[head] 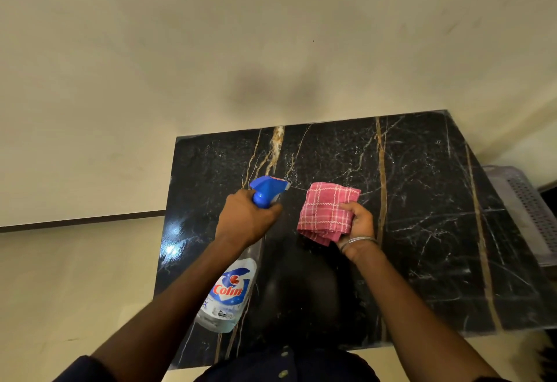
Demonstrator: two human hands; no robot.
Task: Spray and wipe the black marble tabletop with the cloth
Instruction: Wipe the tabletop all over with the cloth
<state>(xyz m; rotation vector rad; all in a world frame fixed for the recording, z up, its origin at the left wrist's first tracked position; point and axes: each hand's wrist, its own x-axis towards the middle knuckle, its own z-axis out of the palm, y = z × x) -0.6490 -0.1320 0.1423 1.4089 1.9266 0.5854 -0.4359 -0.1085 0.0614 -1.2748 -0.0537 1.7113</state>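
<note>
While a cream wall (180, 50) fills the upper half of the view, the black marble tabletop (422, 231) is seen below it, gold and white veins running across the slab. Glare is reflected near the slab's left edge. A pale perforated basket (524, 209) is partly visible just past the right edge.

A clear spray bottle (230, 294) with a "Colin" label is held over the left part of the tabletop; its blue trigger head (266, 190) is pointed toward the wall. The bottle neck is wrapped by the left hand (245, 218), fingers closed tight around it below the trigger head.

A pink checked cloth (327, 211), folded, is held above the middle of the slab, just right of the trigger head, apart from it. It is pinched at its right edge by the right hand (357, 224), fingers curled shut under the fabric, thumb on top. Contact between cloth and marble cannot be told.

A thin metal bangle (361, 241) is worn on the right wrist.
</note>
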